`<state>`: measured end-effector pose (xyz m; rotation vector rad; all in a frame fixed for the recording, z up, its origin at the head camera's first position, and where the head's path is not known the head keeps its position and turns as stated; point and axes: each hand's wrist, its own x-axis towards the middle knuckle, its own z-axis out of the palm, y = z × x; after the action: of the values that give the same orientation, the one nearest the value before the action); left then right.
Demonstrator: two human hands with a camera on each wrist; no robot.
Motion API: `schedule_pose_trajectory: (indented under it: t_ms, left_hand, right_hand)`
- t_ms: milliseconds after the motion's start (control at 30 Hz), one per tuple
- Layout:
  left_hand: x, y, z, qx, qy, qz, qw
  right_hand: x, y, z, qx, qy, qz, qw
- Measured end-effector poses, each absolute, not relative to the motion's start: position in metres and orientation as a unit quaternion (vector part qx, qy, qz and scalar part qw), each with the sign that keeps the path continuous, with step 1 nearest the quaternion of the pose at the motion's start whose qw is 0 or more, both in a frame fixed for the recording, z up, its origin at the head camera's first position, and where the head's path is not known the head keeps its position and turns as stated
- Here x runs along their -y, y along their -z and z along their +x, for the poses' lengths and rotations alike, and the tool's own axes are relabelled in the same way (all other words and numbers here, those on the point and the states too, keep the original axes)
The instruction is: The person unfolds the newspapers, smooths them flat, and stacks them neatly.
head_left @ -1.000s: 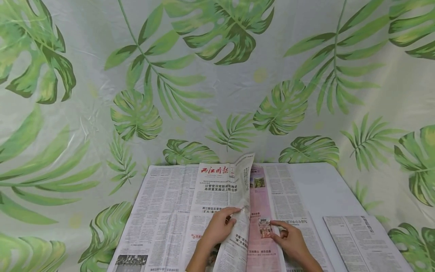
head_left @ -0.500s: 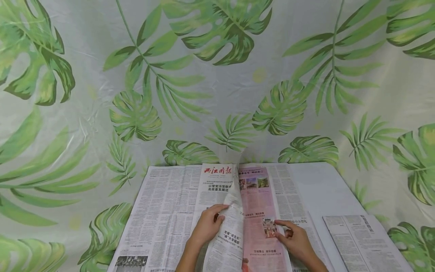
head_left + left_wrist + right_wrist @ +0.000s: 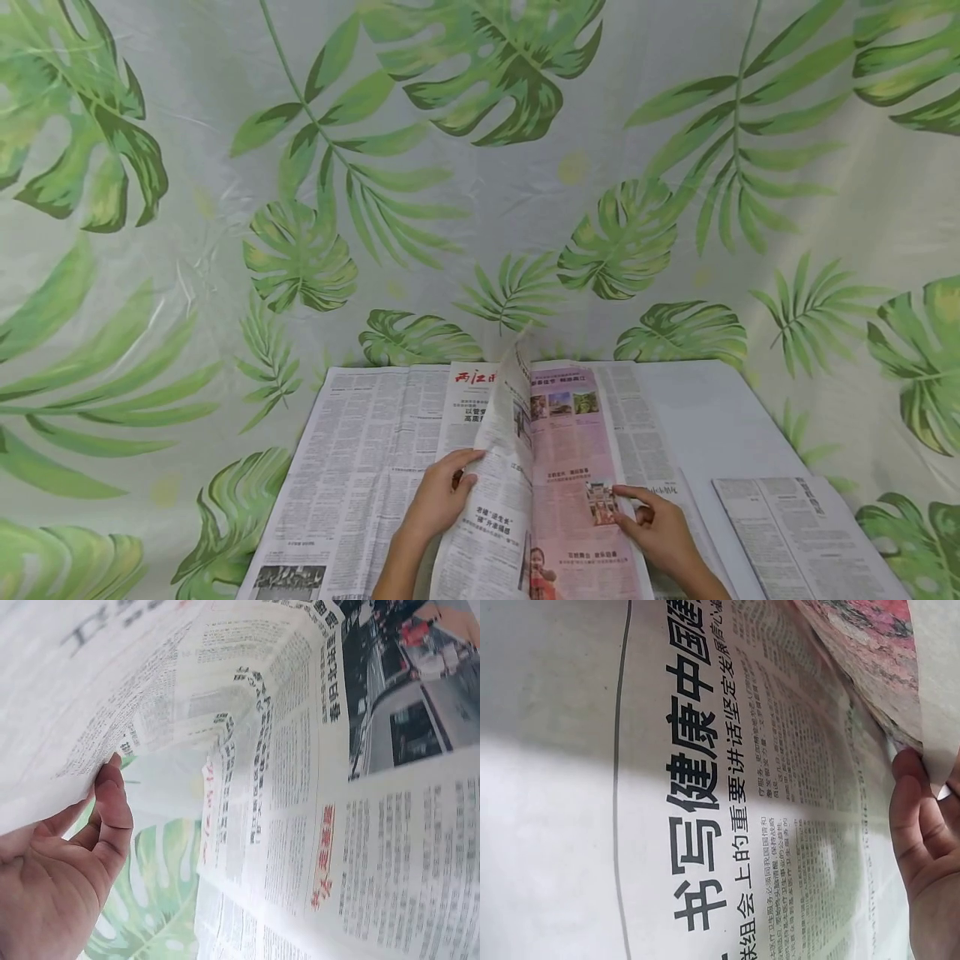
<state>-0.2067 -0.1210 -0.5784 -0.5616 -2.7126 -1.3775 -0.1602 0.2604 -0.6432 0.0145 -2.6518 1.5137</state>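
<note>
A newspaper with a red masthead (image 3: 474, 377) lies partly opened over a wider spread sheet. My left hand (image 3: 444, 492) pinches the outer edge of its raised front page (image 3: 487, 517), which curves up and leans left. In the left wrist view the left hand (image 3: 79, 859) has thumb and fingers on that page's edge, its printed front face beside it. On the pink inner page (image 3: 570, 450), my right hand (image 3: 656, 529) pinches the right edge beside a small building photo (image 3: 602, 502). The right wrist view has the right hand (image 3: 926, 825) at that edge, above another printed sheet.
The spread newspaper (image 3: 352, 467) underneath covers the left and middle of the white table (image 3: 705, 417). A folded newspaper (image 3: 802, 533) lies at the right front. Behind the table hangs a leaf-patterned curtain (image 3: 517, 192).
My left hand has moved left with the front page, uncovering more of the pink page. My right hand has shifted slightly right, still holding the pink page's edge.
</note>
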Motion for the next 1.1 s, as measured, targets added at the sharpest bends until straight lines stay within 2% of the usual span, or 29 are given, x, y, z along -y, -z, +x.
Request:
schedule_pose_trajectory:
  t_ms: [267,600,1100]
  left_hand:
    - [0.129,0.576,-0.202,0.880,0.443,-0.171,0.025]
    - [0.142,0.581,-0.202,0.882,0.439,-0.168,0.040]
    - [0.164,0.586,-0.198,0.884,0.446,-0.134,0.035]
  right_hand:
    - [-0.264,0.647,-0.158,0.873,-0.482,0.004,0.070]
    - [-0.277,0.642,-0.153,0.883,-0.463,-0.003,0.077]
    - [-0.286,0.633,-0.152,0.897,-0.436,-0.034,0.057]
